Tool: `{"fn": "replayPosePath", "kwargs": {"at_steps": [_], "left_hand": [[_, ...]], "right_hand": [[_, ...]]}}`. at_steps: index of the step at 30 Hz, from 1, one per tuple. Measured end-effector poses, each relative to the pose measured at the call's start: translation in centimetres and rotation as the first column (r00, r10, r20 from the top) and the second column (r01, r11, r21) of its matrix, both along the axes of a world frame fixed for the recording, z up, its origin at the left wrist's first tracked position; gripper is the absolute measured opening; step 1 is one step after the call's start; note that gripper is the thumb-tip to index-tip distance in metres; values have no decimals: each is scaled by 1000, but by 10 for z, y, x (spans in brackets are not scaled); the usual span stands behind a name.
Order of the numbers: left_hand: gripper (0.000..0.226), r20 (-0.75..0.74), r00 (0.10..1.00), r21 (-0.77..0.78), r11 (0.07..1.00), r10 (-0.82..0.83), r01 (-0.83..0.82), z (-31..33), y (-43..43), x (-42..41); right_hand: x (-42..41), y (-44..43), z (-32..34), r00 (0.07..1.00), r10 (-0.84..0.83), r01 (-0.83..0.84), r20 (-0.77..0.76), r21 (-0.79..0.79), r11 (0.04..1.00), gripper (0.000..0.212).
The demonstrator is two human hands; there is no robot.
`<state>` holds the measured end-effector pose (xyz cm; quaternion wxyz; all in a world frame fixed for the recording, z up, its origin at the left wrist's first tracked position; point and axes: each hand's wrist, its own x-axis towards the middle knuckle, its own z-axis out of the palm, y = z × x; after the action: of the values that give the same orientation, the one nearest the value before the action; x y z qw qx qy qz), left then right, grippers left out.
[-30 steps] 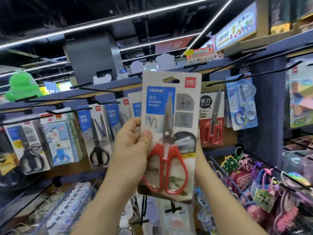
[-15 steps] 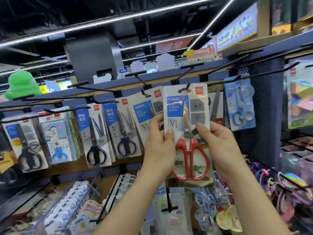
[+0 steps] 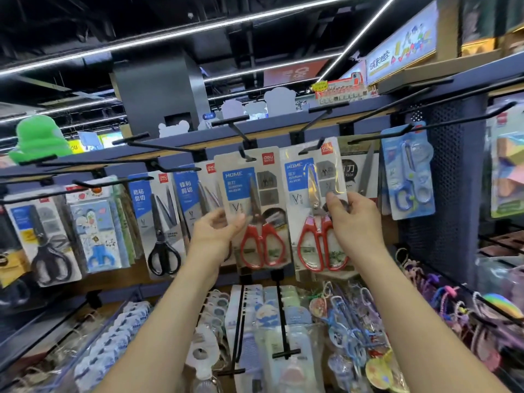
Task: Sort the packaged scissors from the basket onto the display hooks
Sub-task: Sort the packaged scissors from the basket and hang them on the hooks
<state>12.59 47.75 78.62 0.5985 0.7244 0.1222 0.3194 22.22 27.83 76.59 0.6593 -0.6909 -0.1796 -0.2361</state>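
While both my arms are up at the rack, my left hand (image 3: 215, 231) pinches the left pack (image 3: 236, 180) by its left edge, thumb on the front, fingers tucked behind the card. My right hand (image 3: 354, 219) grips the right pack (image 3: 300, 177) at its right edge, thumb pressed on the front just beside the blade, fingers curled round the back. Both packs carry red-handled scissors, blades pointing up, and they hang side by side in the middle of the rack, edges nearly touching. The left pack's top sits on the left hook (image 3: 245, 156), its tip poking out through the hang hole. The right pack's top is up at the right hook (image 3: 310, 148), tip showing in front of the card. Further left hangs a pack of black scissors (image 3: 163, 228). Just behind the right pack's far edge, a grey pack (image 3: 365, 168) peeks out, mostly hidden. Beyond that, a pack of blue scissors (image 3: 408, 171) hangs on its own hook. Below my wrists hang rows of small goods, too blurred to name.
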Motion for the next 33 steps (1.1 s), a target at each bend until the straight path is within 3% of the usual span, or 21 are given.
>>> {"fn": "replayPosePath", "kwargs": {"at_steps": [3,7,13,16,18,20,22,23,25,29,33], "left_hand": [[11,59,998,13,1000,14,-15,-5,0,9],[9,79,986,99,983,145,-152,0,5,25],[11,50,985,173,970,168,-174,4,14,52],[12,92,989,93,988,117,-126,-2,6,40],[14,161,983,36,995,87,-94,-9,-3,24],[14,222,974,-22,999,49,-46,-16,-14,3],[15,263,965,-21,1000,-2,8,-19,-26,-16],[16,286,957,-2,999,-39,41,-18,-33,-25],[20,318,940,45,992,-124,116,-12,-45,-38],[34,375,897,165,969,-236,186,18,-59,-42],[32,472,848,77,970,-239,231,50,-65,-38]], "right_hand": [[10,11,3,997,-48,45,-52,-66,997,23],[24,21,5,986,-146,129,-78,-192,973,30],[16,15,5,951,-294,236,-95,-390,890,39],[2,12,-5,959,-283,268,6,-338,902,47],[-11,10,-2,992,-124,126,22,-216,968,33],[-29,10,8,968,241,-247,-71,-86,965,17],[-44,13,17,801,585,-589,-124,4,808,22],[-48,15,20,726,680,-678,-106,55,733,27],[-54,15,26,673,740,-729,-15,159,666,21],[-57,9,33,783,593,-619,186,134,774,21],[-63,9,36,796,533,-580,289,108,807,21]]}}
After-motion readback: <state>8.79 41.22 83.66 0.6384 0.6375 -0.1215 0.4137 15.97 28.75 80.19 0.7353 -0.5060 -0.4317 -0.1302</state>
